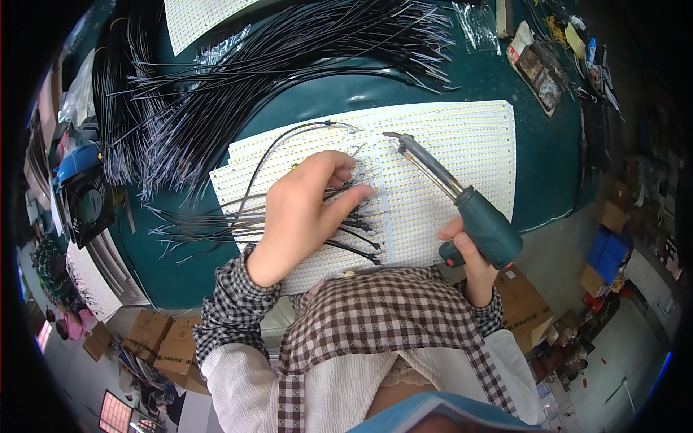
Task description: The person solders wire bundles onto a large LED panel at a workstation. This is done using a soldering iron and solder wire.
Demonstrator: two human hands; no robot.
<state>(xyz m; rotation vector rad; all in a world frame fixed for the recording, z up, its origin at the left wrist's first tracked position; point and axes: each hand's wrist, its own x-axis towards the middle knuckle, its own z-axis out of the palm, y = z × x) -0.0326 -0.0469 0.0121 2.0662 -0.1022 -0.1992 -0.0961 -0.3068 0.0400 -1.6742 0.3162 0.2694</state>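
My right hand [474, 261] grips the dark green handle of a soldering iron [492, 229]. The iron's tip points up and left, over a white LED panel [455, 144] dotted with small yellow chips. My left hand [307, 206] reaches over the panel's left half, thumb and fingers curled in around a thin black cable [346, 189]; the exact grip is partly hidden by the fingers. Several short black cables [209, 224] run under that hand, their stripped ends near the panel's middle. One cable [278, 133] arches above the hand to the panel's upper part.
A large heap of black cables [289, 58] covers the back of the green table [556, 173]. A worn, dirty block [540, 72] lies at the far right. At the left stand a small black fan [88, 206] and a stack of panels [108, 270]. Cardboard boxes [523, 307] sit below.
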